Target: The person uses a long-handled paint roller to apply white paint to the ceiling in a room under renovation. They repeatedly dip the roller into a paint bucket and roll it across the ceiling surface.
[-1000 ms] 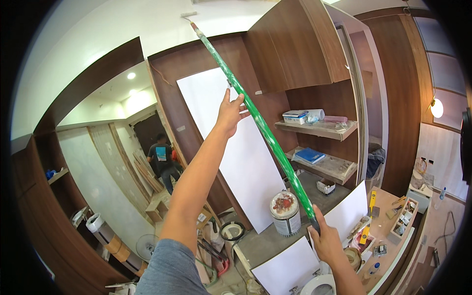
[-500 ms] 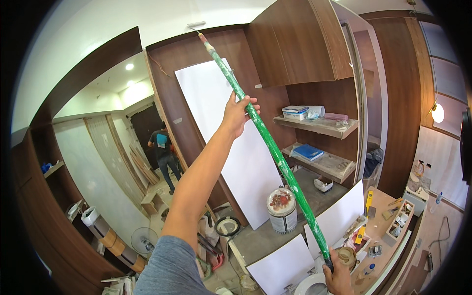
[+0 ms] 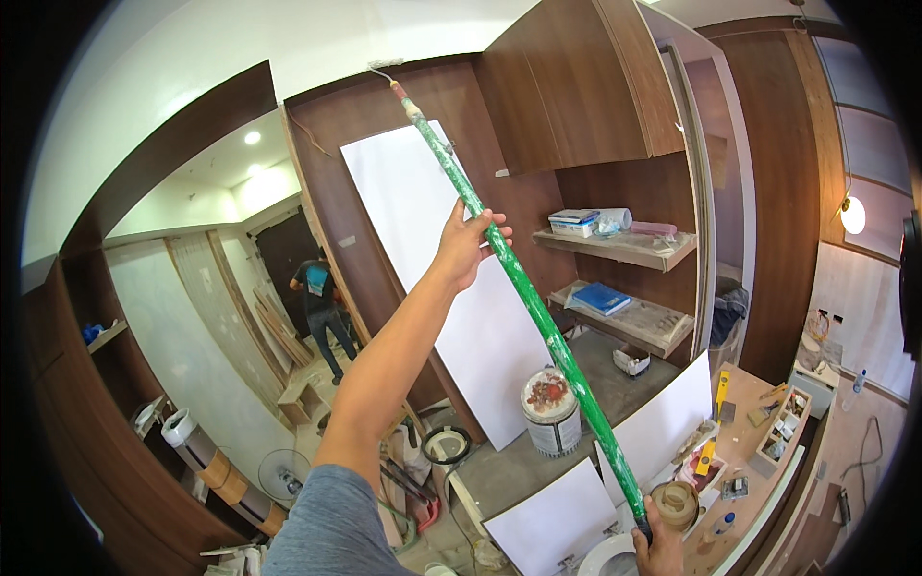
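Left hand (image 3: 463,245): fingers wrapped round the green pole (image 3: 538,317), mid-shaft, raised far up.
Right hand (image 3: 658,552): grip closed on pole's near end, lower right.

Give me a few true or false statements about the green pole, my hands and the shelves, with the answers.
1. The left hand grips the green pole partway up. True.
2. The right hand holds the pole's top end. False: it holds the bottom end.
3. A blue book lies on the lower shelf. True.
4. The paint bucket stands on the upper shelf. False: it stands on the floor.
5. The pole's top reaches up near the ceiling. True.
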The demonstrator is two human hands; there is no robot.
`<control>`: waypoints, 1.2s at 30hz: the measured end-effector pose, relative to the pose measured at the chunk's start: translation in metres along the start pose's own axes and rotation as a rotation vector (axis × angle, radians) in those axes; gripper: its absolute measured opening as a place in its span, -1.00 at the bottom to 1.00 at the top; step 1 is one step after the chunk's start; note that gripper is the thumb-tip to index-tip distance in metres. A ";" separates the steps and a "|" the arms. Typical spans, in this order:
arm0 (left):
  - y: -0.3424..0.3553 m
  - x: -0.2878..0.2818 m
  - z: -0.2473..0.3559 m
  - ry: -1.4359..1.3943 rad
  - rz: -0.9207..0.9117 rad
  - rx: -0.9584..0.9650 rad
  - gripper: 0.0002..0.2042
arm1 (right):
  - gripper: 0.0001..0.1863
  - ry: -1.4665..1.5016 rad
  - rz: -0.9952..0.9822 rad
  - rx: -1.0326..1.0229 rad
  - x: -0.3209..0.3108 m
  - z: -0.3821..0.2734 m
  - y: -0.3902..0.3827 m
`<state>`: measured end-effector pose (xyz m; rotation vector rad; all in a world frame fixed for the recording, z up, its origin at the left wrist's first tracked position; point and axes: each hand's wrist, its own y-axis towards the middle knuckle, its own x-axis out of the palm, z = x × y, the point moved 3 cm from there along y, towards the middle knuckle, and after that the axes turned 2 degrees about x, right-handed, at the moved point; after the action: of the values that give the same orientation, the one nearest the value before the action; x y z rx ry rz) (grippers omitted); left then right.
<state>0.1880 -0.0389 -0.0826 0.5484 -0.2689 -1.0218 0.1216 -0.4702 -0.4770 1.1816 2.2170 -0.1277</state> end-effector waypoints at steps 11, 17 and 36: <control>0.030 0.036 0.054 0.058 -0.020 0.160 -0.40 | -0.26 0.034 0.151 -0.212 -0.048 -0.130 0.090; 0.051 0.040 0.085 0.097 0.000 0.208 -0.48 | -0.25 0.085 0.115 -0.203 -0.075 -0.197 0.133; 0.075 0.036 0.071 0.148 0.081 0.177 -0.10 | -0.22 0.052 0.021 -0.109 -0.071 -0.160 0.115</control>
<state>0.2287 -0.0617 0.0169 0.7646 -0.2494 -0.8788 0.1645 -0.3962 -0.2855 1.1605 2.2258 0.0329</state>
